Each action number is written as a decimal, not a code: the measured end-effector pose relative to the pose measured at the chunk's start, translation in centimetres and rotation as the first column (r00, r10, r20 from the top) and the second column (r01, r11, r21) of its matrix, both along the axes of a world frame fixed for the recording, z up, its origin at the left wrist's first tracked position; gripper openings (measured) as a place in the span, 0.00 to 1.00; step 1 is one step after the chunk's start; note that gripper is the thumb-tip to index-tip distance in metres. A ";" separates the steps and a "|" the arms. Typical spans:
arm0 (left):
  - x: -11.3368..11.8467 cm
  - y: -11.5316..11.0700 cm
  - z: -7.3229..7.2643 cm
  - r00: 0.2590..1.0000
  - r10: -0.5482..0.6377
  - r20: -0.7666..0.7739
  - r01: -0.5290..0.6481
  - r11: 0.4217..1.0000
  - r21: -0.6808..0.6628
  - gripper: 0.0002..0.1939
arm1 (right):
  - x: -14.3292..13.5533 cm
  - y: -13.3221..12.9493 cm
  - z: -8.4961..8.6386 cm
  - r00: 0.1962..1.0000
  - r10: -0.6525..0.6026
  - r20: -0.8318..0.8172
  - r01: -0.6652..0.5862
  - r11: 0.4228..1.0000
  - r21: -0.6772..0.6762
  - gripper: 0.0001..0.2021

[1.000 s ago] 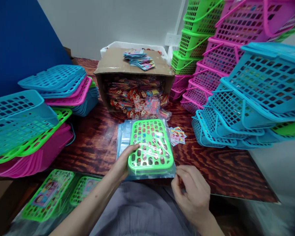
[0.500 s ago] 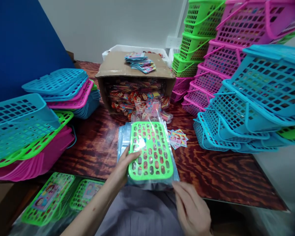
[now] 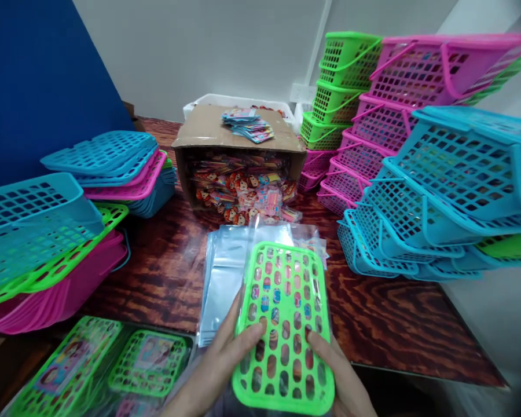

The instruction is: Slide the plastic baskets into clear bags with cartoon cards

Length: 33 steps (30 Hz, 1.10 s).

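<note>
A green lidded basket [image 3: 285, 324] in a clear plastic bag [image 3: 260, 229] is held up close to me, small packets showing through its lid holes. My left hand [image 3: 238, 341] grips its left edge, thumb on the lid. From the right, my right hand [image 3: 336, 370] clasps the other edge, its thumb also on top. Most fingers of both hands are hidden beneath. Behind it, a pile of flat plastic bags [image 3: 223, 278] lies on the table, and the basket's bag partly covers some printed cards.
A cardboard box [image 3: 186, 127] full of packets stands ahead, cards [image 3: 247, 124] on top. Blue baskets [image 3: 455, 168], pink baskets [image 3: 417, 75] and green baskets [image 3: 345, 58] are stacked right. Lids [image 3: 104, 150] and a blue basket [image 3: 35, 220] are left; bagged baskets [image 3: 69, 365] lie lower left.
The bagged green basket has moved toward me and right, off the flat bags. My right hand, earlier at the bag's lower corner, now grips the basket's right side.
</note>
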<state>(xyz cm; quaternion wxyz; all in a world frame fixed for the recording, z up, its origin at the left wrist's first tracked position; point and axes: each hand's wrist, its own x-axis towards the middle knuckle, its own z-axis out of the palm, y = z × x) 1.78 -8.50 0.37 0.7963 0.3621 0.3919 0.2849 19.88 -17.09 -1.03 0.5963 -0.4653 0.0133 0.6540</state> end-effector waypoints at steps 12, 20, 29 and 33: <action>-2.7 -1.8 -3.1 0.988 -0.119 0.099 0.108 0.989 0.105 0.51 | 2.3 0.6 -2.0 0.999 -0.020 -0.031 0.022 0.999 0.043 0.33; -3.8 -0.3 -4.8 0.998 -0.050 0.031 0.044 0.985 0.166 0.45 | 1.1 1.7 -1.2 0.999 0.025 0.032 -0.029 0.994 0.104 0.29; -4.3 -0.1 -4.9 0.987 -0.023 -0.160 0.056 0.978 0.203 0.39 | 1.9 2.4 -1.0 0.943 0.041 0.329 -0.054 0.998 0.032 0.34; -5.4 3.2 -3.1 0.931 0.064 -0.359 0.005 0.982 0.189 0.28 | 5.5 5.2 -1.2 0.618 -0.034 0.785 -0.003 0.999 0.045 0.35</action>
